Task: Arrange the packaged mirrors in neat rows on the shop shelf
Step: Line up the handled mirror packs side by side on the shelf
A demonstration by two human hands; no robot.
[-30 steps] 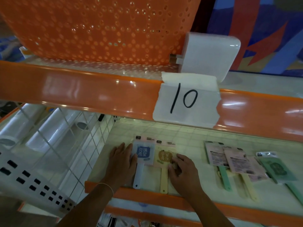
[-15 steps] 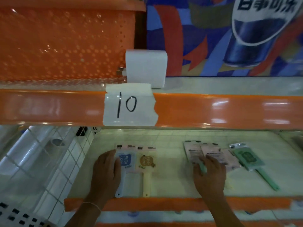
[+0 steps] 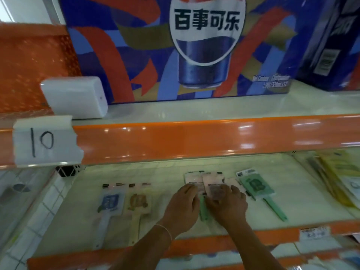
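**Shelf of packaged mirrors: two placed, a loose overlapping group in hand**

Left hand (image 3: 182,206): palm down, fingers spread flat on the left side of the overlapping pink packs (image 3: 211,184) near the middle of the shelf (image 3: 161,172). Pressing, not closed round anything.

Right hand (image 3: 227,204): palm down on the same packs, fingertips over the front one. Whether the fingers pinch its edge or only press on it cannot be told.

Between the hands: a green handle (image 3: 203,210) shows in the gap, pointing at the front edge of the shelf. It belongs to a pack lying under the pink ones.

Just right of the hands: green mirror pack (image 3: 257,186), face up, tilted, its handle angled toward the front right. It touches or overlaps the pink group at its left edge.

Left of the hands, apart from them: blue mirror pack (image 3: 110,200) and tan mirror pack (image 3: 138,201), side by side, upright, tops level, handles toward the front edge.

Far right end of the shelf: yellow packets (image 3: 339,184), blurred, contents unclear.

Above: orange shelf lip with a paper label (image 3: 44,142) marked 10; a cola carton (image 3: 175,49) on the upper shelf.

Progress, as judged: early. Two packs form the start of a row at the left. The pink group, the pack beneath it and the green pack remain to be separated, squared and lined up beside them.
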